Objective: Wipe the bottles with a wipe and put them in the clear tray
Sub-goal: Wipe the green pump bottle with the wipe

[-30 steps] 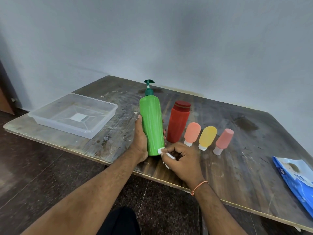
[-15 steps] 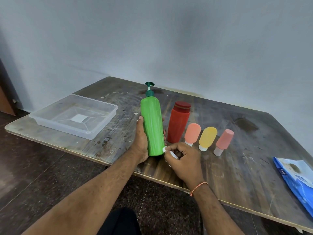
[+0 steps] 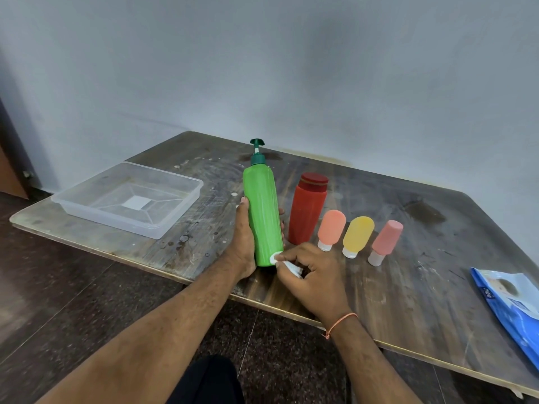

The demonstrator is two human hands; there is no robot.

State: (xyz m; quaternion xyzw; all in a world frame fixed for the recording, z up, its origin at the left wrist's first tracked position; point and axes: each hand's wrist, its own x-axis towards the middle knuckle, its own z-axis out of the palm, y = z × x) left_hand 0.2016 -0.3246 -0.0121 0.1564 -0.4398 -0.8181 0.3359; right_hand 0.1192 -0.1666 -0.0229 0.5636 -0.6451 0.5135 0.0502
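Note:
A tall green pump bottle stands upright near the table's front edge. My left hand grips its lower body from the left. My right hand pinches a small white wipe and presses it against the bottle's bottom right. To the right stand a red bottle, an orange tube, a yellow tube and a pink tube, the tubes resting on their caps. The clear tray sits at the left with nothing in it.
A blue wipes pack lies at the table's right front edge. The worn wooden table meets a grey wall behind. Dark floor lies below the front edge.
My right hand with the wipe has slid a little right along the green bottle's base. The bottle stays upright in my left hand.

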